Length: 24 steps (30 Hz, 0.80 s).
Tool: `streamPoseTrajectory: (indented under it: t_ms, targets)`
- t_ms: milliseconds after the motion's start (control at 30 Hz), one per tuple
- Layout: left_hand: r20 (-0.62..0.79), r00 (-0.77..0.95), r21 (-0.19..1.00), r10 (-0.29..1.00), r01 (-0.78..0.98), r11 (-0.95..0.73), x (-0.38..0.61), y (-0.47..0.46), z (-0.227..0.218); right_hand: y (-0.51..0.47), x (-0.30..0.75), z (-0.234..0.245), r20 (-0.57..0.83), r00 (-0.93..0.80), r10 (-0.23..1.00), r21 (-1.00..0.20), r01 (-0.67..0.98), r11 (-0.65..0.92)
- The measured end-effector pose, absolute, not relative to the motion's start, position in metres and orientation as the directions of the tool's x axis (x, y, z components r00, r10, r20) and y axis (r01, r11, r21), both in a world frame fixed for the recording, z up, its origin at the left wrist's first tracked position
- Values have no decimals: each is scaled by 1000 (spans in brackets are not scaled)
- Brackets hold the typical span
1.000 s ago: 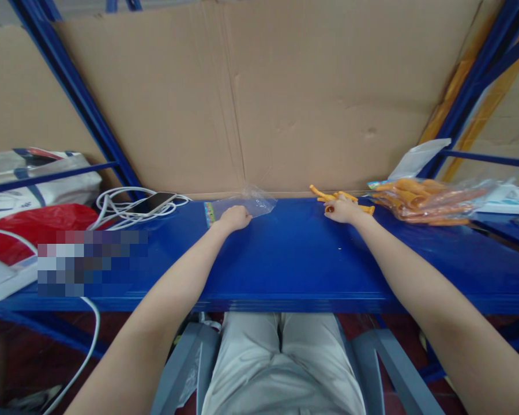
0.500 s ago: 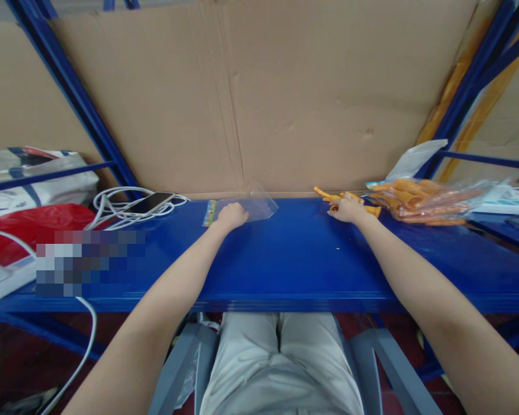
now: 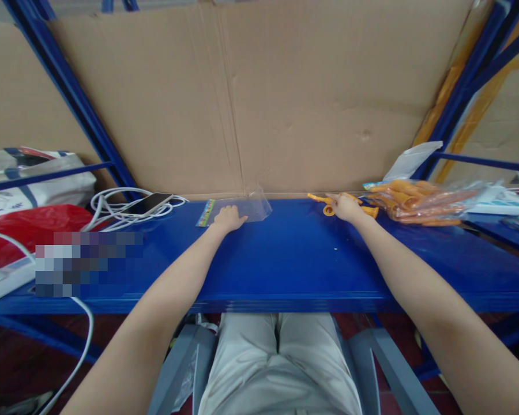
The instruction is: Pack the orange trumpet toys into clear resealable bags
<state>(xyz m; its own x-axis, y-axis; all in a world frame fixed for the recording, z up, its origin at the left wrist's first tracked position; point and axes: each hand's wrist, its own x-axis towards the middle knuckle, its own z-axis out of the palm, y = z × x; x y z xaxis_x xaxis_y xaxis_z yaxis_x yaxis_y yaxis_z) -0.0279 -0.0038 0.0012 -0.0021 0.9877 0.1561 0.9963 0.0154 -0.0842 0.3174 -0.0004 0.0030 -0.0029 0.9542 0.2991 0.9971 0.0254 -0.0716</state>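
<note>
My left hand [image 3: 229,217] lies flat with fingers spread on a clear plastic bag [image 3: 257,208], which has a colourful printed header strip [image 3: 206,212] at its left end. The bag looks flat and rests near the back of the blue table. Over to the right, my right hand [image 3: 345,206] reaches onto several orange plastic pieces with flared, horn-like ends [image 3: 372,211]. Its fingers are stretched out over them, touching. One round orange end [image 3: 328,211] shows just below the fingertips. The palm covers some of the pieces.
Further right sits a clear bag of orange horn-shaped pieces [image 3: 409,199], with a white sheet [image 3: 413,160] behind it. White cables [image 3: 106,208], a phone [image 3: 149,204] and a red bag [image 3: 47,222] lie at left. Cardboard [image 3: 285,104] walls off the back of the blue table [image 3: 281,265].
My left hand's fingers have spread flatter on the bag, which has shifted slightly left. My right hand's fingers have uncurled from the orange pieces, uncovering the round end.
</note>
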Motion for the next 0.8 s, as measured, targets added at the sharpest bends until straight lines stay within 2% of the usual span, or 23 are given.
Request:
streamPoseTrajectory:
  t_ms: [133,233,433,800]
  targets:
    - [123,11,-64,992,998,-3,-30,-1,0,-1,312,6,345,53,937,-174,985,9]
    - [90,28,-61,996,998,-23,-31,3,-2,0,312,6,325,109,939,-228,973,-33]
    - [54,65,-107,996,993,-59,-34,12,-7,3,316,5,350,121,929,-249,968,-33]
    - [43,73,-80,996,994,-70,-32,7,-5,4,322,9,399,140,906,-339,941,4]
